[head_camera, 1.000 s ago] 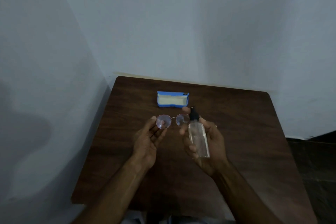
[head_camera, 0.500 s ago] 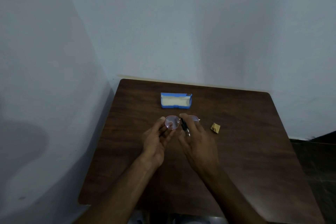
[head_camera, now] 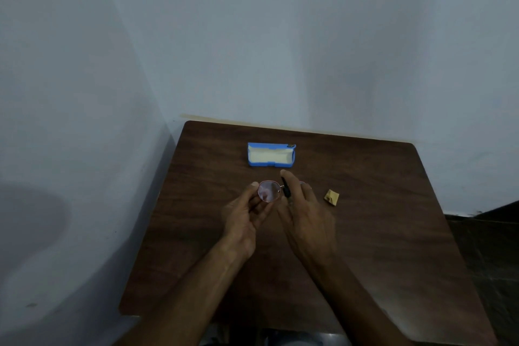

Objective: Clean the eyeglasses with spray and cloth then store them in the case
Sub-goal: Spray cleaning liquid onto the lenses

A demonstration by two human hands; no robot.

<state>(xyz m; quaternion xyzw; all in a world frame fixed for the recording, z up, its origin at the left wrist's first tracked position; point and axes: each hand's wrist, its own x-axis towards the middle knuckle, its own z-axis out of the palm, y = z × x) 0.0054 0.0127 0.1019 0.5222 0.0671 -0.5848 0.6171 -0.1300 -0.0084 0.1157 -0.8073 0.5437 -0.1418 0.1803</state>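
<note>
Centrally, item one: my left hand (head_camera: 247, 215), palm turned up, thumb and fingertips pinching the eyeglasses (head_camera: 269, 191) by the rim of one round lens, held above the table (head_camera: 379, 247).

Item two: my right hand (head_camera: 307, 213), back toward the camera, fingers curled round the spray bottle (head_camera: 286, 190). Only its black nozzle showed, just beside the visible lens. This hand hid most of the second lens.

Item three: the cloth (head_camera: 332, 196), a small tan folded piece, lay on the table just right of my right hand.

Item four: the case (head_camera: 271, 155), blue with pale lining, lay open beyond both hands, near the far edge by the wall (head_camera: 280, 36).
</note>
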